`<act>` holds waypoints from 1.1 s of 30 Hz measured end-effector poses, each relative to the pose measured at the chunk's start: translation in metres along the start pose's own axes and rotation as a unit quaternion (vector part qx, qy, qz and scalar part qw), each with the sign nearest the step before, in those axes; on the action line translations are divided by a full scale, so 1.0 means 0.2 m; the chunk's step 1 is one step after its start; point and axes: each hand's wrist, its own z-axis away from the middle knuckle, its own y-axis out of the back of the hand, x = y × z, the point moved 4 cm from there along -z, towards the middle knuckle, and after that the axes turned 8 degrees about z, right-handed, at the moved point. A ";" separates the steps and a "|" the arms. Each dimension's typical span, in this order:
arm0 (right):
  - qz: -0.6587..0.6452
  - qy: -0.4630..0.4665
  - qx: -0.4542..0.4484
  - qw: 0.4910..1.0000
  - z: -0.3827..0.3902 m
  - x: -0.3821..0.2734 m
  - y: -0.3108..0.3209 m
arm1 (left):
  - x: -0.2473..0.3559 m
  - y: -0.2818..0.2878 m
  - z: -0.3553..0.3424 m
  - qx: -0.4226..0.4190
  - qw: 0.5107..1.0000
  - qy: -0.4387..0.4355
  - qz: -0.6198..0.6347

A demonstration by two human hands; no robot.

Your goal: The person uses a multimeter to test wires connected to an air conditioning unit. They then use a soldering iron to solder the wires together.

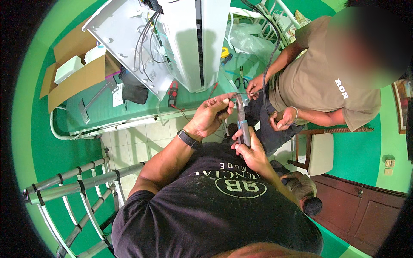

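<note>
My right hand is wrapped round the grey handles of a pair of pliers, whose jaws point away from me. A thin dark wire runs by the jaw tips; whether they grip it I cannot tell. On the other side my left hand pinches the wire's end between thumb and forefinger. A co-worker's hand holds the same wire to the right, below a hanging black cable. The co-worker's other hand is half curled, palm up.
A green-topped table bears a white air conditioner unit, its loose cover, a red clamp meter, cutters and a cardboard box. A ladder stands left, a chair right. Another person is low behind my right arm.
</note>
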 end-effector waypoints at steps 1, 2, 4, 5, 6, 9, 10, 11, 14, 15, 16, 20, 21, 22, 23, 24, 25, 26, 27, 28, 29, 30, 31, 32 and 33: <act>-0.025 -0.010 0.001 1.000 0.00 0.00 0.00 | 0.00 -0.01 0.00 0.005 1.000 -0.002 -0.007; -0.025 -0.012 0.001 1.000 0.00 0.00 0.00 | 0.00 -0.02 0.00 0.015 1.000 -0.006 -0.022; -0.025 -0.018 0.000 1.000 0.00 0.02 0.00 | 0.00 -0.05 0.01 0.036 0.998 -0.013 -0.051; -0.024 -0.018 -0.003 1.000 0.00 0.02 0.00 | 0.00 -0.04 0.00 0.034 0.998 -0.017 -0.058; -0.023 -0.017 -0.007 1.000 -0.01 0.02 0.00 | 0.00 -0.04 0.00 0.032 0.997 -0.021 -0.065; -0.011 -0.003 -0.014 1.000 -0.01 0.02 0.00 | -0.01 -0.03 -0.01 0.027 0.996 -0.026 -0.077; -0.005 0.005 -0.015 1.000 -0.01 0.02 0.00 | -0.01 -0.03 -0.02 0.025 0.996 -0.028 -0.079; 0.002 0.010 -0.010 1.000 -0.01 0.04 0.00 | -0.01 -0.03 -0.02 0.026 0.996 -0.028 -0.083; 0.030 0.024 -0.001 0.999 -0.03 0.06 0.01 | -0.01 -0.03 -0.03 0.029 0.994 -0.037 -0.100; 0.043 0.026 0.000 0.999 -0.04 0.06 0.01 | -0.01 -0.03 -0.03 0.030 0.993 -0.043 -0.109; 0.055 0.028 0.002 0.998 -0.04 0.06 0.02 | -0.01 -0.03 -0.03 0.030 0.991 -0.049 -0.118; 0.017 0.025 -0.004 1.000 -0.05 0.04 0.02 | 0.01 -0.05 -0.03 0.026 0.984 -0.070 -0.163; -0.011 0.018 -0.003 1.000 -0.05 0.05 0.02 | 0.00 -0.04 -0.04 0.027 0.984 -0.071 -0.159; -0.040 0.011 -0.002 0.999 -0.05 0.07 0.02 | 0.00 -0.03 -0.04 0.029 0.985 -0.072 -0.156; -0.032 0.011 -0.002 0.999 -0.06 0.08 0.02 | 0.00 -0.03 -0.04 0.032 0.986 -0.072 -0.147; -0.023 0.011 -0.001 1.000 -0.08 0.10 0.02 | 0.00 -0.03 -0.05 0.035 0.987 -0.072 -0.139; -0.015 0.009 0.000 1.000 -0.08 0.12 0.03 | -0.01 -0.03 -0.05 0.038 0.988 -0.071 -0.129; 0.021 0.022 0.006 1.000 -0.10 0.14 0.04 | -0.01 -0.02 -0.05 0.042 0.989 -0.068 -0.126; 0.057 0.035 0.012 0.998 -0.11 0.16 0.05 | 0.00 -0.01 -0.06 0.045 0.989 -0.064 -0.123; 0.092 0.047 0.017 0.994 -0.13 0.17 0.05 | 0.00 0.00 -0.06 0.049 0.990 -0.061 -0.120; 0.084 0.053 0.016 0.995 -0.14 0.18 0.05 | 0.00 0.00 -0.06 0.053 0.990 -0.058 -0.116; 0.077 0.060 0.016 0.995 -0.15 0.18 0.05 | 0.00 0.00 -0.06 0.050 0.992 -0.056 -0.106; 0.038 0.050 0.000 0.998 -0.15 0.18 0.04 | 0.01 0.01 -0.07 0.048 0.992 -0.056 -0.098; 0.000 0.039 -0.017 0.999 -0.16 0.17 0.03 | 0.02 0.02 -0.08 0.046 0.993 -0.056 -0.089; -0.028 0.033 -0.031 0.999 -0.16 0.15 0.03 | 0.03 0.03 -0.08 0.053 0.994 -0.054 -0.073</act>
